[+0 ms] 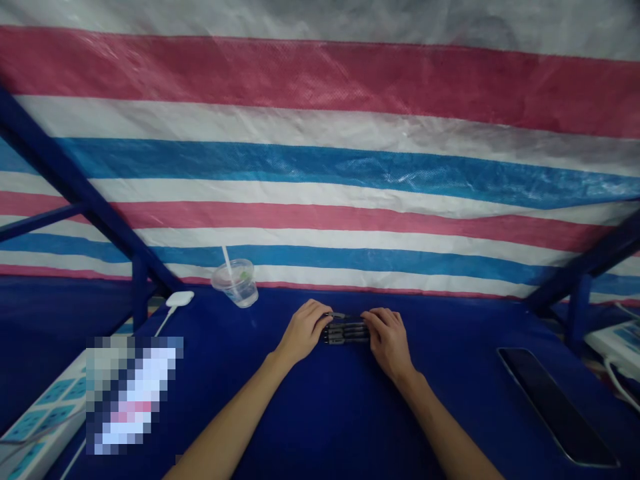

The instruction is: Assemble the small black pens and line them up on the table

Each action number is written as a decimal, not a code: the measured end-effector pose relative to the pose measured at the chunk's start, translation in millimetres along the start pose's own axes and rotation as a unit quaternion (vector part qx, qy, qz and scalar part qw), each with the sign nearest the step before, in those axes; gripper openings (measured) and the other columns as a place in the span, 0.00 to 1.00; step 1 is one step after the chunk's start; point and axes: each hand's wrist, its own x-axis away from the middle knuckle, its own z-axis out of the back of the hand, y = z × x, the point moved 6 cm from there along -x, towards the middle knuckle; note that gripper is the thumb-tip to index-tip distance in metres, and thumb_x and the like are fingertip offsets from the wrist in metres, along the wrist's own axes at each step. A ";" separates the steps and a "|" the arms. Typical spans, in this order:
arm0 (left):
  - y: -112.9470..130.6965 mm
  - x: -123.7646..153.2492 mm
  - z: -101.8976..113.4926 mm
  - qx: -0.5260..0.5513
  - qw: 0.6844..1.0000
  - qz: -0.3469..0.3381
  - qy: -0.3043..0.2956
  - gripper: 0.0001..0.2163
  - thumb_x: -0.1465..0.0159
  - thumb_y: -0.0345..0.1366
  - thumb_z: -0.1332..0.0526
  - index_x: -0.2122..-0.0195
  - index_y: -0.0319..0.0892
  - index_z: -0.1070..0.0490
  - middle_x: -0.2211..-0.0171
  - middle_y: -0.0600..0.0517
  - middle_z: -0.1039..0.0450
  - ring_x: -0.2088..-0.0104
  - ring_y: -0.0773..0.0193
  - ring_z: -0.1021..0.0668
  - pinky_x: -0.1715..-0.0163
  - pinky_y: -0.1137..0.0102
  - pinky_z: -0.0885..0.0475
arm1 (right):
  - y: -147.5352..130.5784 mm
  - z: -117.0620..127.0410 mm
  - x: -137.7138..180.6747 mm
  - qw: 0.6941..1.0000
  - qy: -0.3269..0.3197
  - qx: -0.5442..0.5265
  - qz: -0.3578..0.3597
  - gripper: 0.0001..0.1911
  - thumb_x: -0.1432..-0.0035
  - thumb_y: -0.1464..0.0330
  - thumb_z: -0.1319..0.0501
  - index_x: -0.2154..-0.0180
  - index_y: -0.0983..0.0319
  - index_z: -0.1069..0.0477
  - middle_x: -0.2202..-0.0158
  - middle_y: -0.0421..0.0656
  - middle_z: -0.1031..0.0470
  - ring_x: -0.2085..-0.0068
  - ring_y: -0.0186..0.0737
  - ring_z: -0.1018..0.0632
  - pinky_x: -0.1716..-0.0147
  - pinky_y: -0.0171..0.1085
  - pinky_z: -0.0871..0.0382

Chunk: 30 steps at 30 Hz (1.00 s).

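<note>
Fingers curled narrow, left hand (303, 330) and right hand (387, 343) clasp both ends of a row of black pens (345, 331) on blue cloth (260, 380), keeping them together; plastic cup (236, 283) behind the pens, dark smartphone (557, 407) to their right

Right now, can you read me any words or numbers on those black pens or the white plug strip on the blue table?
Nothing can be read: any marks on the black pens are too small and blurred, and the blue patches on the white power strip are too small to read.
</note>
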 end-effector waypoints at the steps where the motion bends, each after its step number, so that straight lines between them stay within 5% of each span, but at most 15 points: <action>1: -1.0 0.1 0.9 0.003 1.000 0.004 0.008 0.07 0.26 0.35 0.44 0.54 0.44 0.27 0.58 0.49 0.24 0.55 0.59 0.24 0.52 0.62 0.28 | 3.1 0.9 0.3 1.000 0.010 0.001 -0.008 0.14 0.31 0.76 0.46 0.54 0.58 0.24 0.59 0.45 0.22 0.59 0.42 0.24 0.58 0.43 0.37; 9: 0.2 0.1 3.0 0.004 1.000 0.001 0.019 0.08 0.26 0.36 0.44 0.53 0.44 0.26 0.58 0.49 0.24 0.55 0.59 0.23 0.52 0.62 0.27 | 11.7 0.5 2.2 0.999 0.023 -0.009 -0.028 0.12 0.30 0.73 0.46 0.54 0.58 0.24 0.58 0.45 0.23 0.58 0.43 0.24 0.56 0.45 0.36; 13: 5.4 -0.8 -0.6 -0.003 1.000 -0.021 -0.013 0.09 0.26 0.37 0.44 0.54 0.43 0.25 0.58 0.48 0.23 0.55 0.59 0.25 0.52 0.61 0.27 | 5.7 -3.5 2.5 0.998 0.015 -0.057 -0.020 0.12 0.29 0.71 0.45 0.49 0.58 0.26 0.57 0.47 0.22 0.56 0.45 0.23 0.55 0.45 0.30; 17: 10.2 -0.2 -5.5 -0.021 0.997 -0.058 -0.044 0.10 0.26 0.38 0.42 0.56 0.43 0.22 0.59 0.47 0.23 0.55 0.58 0.25 0.53 0.60 0.28 | -2.4 -7.4 3.3 0.996 0.008 -0.088 0.008 0.07 0.31 0.71 0.41 0.55 0.58 0.25 0.58 0.46 0.22 0.57 0.45 0.22 0.55 0.44 0.26; 30: 12.8 0.2 -5.8 -0.018 0.995 -0.076 -0.056 0.10 0.27 0.37 0.42 0.58 0.43 0.20 0.60 0.48 0.23 0.56 0.59 0.26 0.53 0.61 0.29 | -12.0 -9.4 1.9 0.994 -0.037 -0.091 0.057 0.07 0.29 0.71 0.42 0.57 0.60 0.25 0.60 0.45 0.20 0.62 0.42 0.23 0.59 0.41 0.28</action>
